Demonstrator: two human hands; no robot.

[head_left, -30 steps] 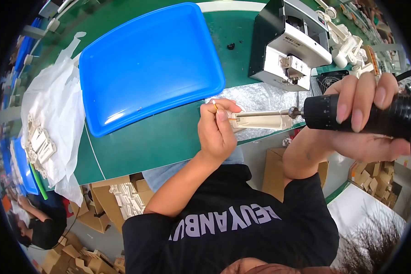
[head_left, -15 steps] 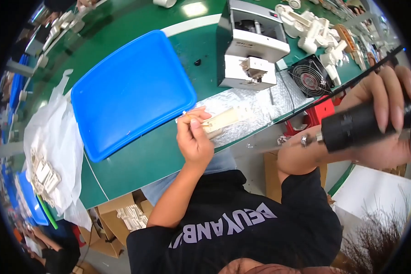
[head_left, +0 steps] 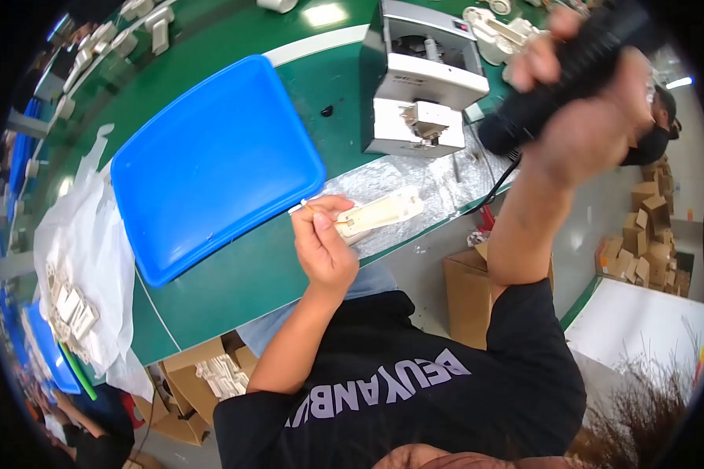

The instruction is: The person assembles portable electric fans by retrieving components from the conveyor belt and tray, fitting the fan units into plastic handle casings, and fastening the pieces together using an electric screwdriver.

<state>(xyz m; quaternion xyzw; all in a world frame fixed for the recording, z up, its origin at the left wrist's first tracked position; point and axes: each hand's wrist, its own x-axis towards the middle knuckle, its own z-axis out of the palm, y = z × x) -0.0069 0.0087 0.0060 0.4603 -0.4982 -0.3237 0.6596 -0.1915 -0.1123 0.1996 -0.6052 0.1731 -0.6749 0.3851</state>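
Note:
My left hand [head_left: 326,248] pinches a long cream-white plastic housing [head_left: 383,213] by its near end, over the table's front edge. A thin white-tipped piece [head_left: 303,205] sticks out between the fingers. Raised high at the right, my right hand [head_left: 594,133] is wrapped round a black electric screwdriver [head_left: 563,82], smeared by motion. The tool is well apart from the housing. Beyond the left hand lies a blue tray [head_left: 219,168]. Silvery bubble wrap [head_left: 438,176] covers the table below and right of the housing.
A grey-and-white machine [head_left: 426,78] stands at the back edge of the wrap. White plastic parts [head_left: 497,35] lie behind it. At the left is a plastic bag [head_left: 94,273] with pale parts. Cardboard boxes [head_left: 465,297] stand below the table. Another person [head_left: 657,129] is at the far right.
My right hand has swung the screwdriver up and to the left, away from the right edge of view. The left hand keeps its hold on the housing; the view has shifted slightly.

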